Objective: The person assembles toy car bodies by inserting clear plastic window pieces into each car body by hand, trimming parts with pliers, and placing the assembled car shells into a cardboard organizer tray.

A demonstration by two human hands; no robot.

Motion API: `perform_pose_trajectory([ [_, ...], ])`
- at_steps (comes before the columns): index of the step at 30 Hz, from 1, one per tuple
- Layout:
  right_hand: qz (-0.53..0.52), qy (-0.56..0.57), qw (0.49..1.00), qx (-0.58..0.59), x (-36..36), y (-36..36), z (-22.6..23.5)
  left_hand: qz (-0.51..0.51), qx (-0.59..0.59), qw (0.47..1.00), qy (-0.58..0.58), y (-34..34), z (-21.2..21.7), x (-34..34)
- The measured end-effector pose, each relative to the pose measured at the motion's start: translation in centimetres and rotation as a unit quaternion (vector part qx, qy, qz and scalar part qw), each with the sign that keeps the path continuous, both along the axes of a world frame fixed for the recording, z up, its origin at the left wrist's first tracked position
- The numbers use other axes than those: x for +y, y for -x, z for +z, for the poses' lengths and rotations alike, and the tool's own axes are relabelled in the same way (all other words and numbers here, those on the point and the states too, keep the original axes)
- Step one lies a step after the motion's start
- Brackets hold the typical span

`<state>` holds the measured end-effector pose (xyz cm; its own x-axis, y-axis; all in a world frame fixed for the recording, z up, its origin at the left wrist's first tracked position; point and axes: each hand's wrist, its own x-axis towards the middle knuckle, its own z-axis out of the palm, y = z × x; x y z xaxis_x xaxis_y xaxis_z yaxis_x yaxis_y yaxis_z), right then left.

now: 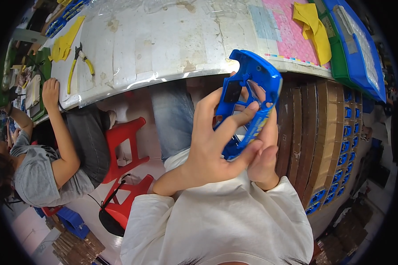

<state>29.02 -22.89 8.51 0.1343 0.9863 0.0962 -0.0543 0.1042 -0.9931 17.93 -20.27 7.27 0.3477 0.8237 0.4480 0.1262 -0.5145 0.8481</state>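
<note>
Between both my hands is a blue plastic toy car body shell [266, 76], held tilted in front of my chest, just off the table's near edge. Its hollow inside faces me, showing a dark panel and clear window parts. My left hand [208, 145] grips it from the left, with the index finger reaching across into the hollow and the thumb along the lower side. Around its right side and lower end my right hand [266, 154] closes, partly hidden behind the shell.
Yellow-handled pliers [78, 66] and a yellow cloth [66, 42] lie on the white table [154, 53]. Another yellow cloth [313, 27] is near blue and green bins [349, 53]. Stacked cardboard trays [311, 128] stand right. A seated co-worker [44, 172] and red stools [124, 145] are left.
</note>
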Motion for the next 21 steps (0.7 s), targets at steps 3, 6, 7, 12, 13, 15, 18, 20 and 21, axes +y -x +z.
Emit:
perform_pose_trajectory([
  [3, 0.037, -0.060, 0.975, -0.211, 0.0, -1.3, 1.2, -0.096, -0.195, 0.936, 0.278, 0.9, 0.2, 0.1],
  [6, 0.025, -0.065, 0.977, -0.200, -0.3, -1.3, 2.1, -0.149, -0.323, 0.846, 0.396, 1.7, -1.3, -0.4],
  [7, 0.009, -0.073, 0.983, -0.171, -0.3, -1.2, 2.0, -0.155, -0.345, 0.819, 0.432, 1.8, -1.2, -0.4],
  [12, -0.031, -0.080, 0.986, -0.146, -0.3, -1.8, 2.0, -0.259, -0.396, 0.771, 0.426, 1.6, -2.5, 0.2],
  [13, -0.050, -0.083, 0.980, -0.172, -0.5, -1.8, 1.7, -0.259, -0.395, 0.772, 0.426, 1.4, -2.4, 0.5],
  [15, -0.070, -0.087, 0.974, -0.197, -0.7, -1.7, 1.5, -0.320, -0.432, 0.744, 0.398, 1.0, -2.0, 0.7],
  [18, -0.069, -0.092, 0.974, -0.197, -0.5, -1.6, 1.6, -0.297, -0.439, 0.739, 0.416, 1.0, -1.9, 0.6],
  [20, -0.084, -0.066, 0.975, -0.194, -0.6, -1.5, 1.8, -0.295, -0.442, 0.735, 0.422, 1.0, -1.8, 0.4],
  [21, -0.084, -0.066, 0.975, -0.194, -0.7, -1.4, 1.9, -0.292, -0.445, 0.730, 0.429, 0.9, -1.8, 0.3],
])
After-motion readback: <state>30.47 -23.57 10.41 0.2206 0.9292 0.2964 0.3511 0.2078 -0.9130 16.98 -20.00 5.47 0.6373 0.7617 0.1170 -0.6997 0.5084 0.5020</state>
